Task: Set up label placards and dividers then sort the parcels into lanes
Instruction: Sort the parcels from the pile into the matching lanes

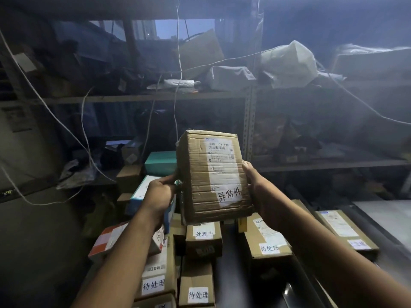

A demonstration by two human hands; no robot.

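A: What is held, and by which hand?

B: A brown cardboard parcel point(213, 176) is held up between both hands, clear of everything else. Its left side is gripped by the left hand point(159, 194), with the fingers curled round the edge. Its right side is clasped by the right hand point(261, 194). One fingertip is seen at the front edge, and the rest is hidden behind the parcel.

A: How is the parcel turned?

B: It is stood on end. Its long axis is set nearly vertical, with the upper end leaned a little toward the side of the left hand. The broad face is turned to the camera. A printed shipping label point(220, 156) is seen on the upper part of this face. A white slip point(229, 195) marked 异常件 is stuck near the lower end, close to the right hand. The writing is seen the right way up.

A: What is found around the hands?

B: Cardboard boxes are laid in rows under the hands. A small box point(203, 238) marked 处理中 is seen directly below the parcel. A wider box point(266, 241) marked 待处理 is laid below the right hand. The same mark is carried by further boxes point(153, 278) beside the left forearm. A teal box point(160, 162) is stacked beyond the left hand. Dimly lit metal shelving point(249, 130) is seen behind.
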